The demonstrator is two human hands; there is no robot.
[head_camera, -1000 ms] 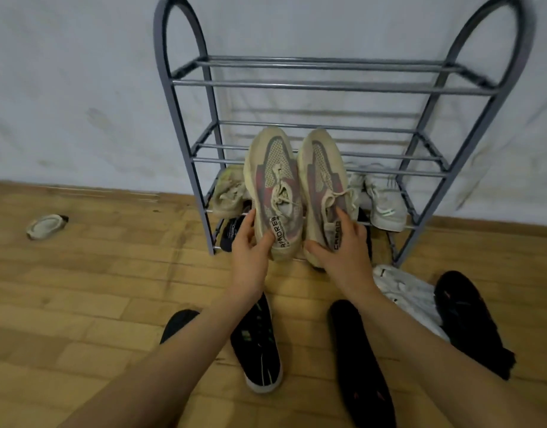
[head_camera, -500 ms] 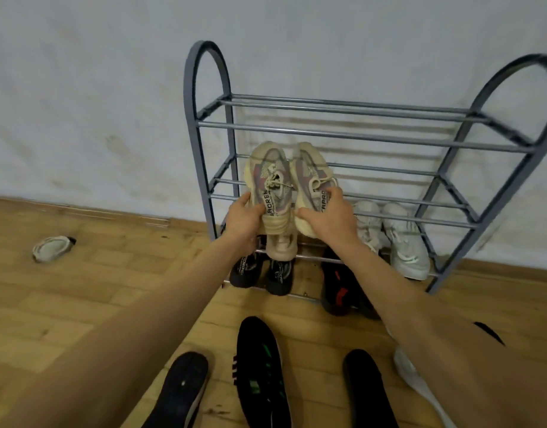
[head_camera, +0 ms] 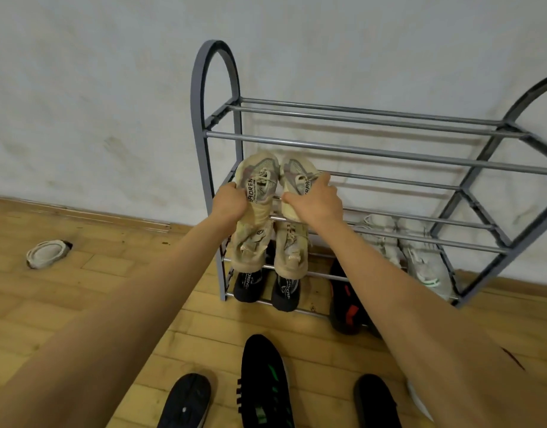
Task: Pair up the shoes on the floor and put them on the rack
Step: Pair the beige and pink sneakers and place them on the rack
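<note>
A grey metal shoe rack [head_camera: 374, 149] stands against the white wall. My left hand [head_camera: 230, 203] grips the heel of a beige sneaker [head_camera: 259, 177]. My right hand [head_camera: 315, 200] grips its matching beige sneaker [head_camera: 296, 173]. Both sneakers lie side by side, toes toward the wall, on the left end of the second shelf's bars. Below them sits another beige pair [head_camera: 267, 248]. The bottom shelf holds a black pair [head_camera: 266, 287] and a black-and-red shoe [head_camera: 344, 299]. A pale grey pair [head_camera: 420, 251] rests at the right.
On the wooden floor near me lie a black slip-on [head_camera: 185, 400], a black shoe with green marks [head_camera: 266, 384] and another black shoe [head_camera: 374, 400]. A lone pale shoe [head_camera: 46, 253] lies far left by the wall. A white shoe edge [head_camera: 417, 400] peeks beside my right arm.
Both hands have carried the beige sneaker pair up from in front of the lower shelves onto the left end of the second shelf. The view has shifted left and closer.
</note>
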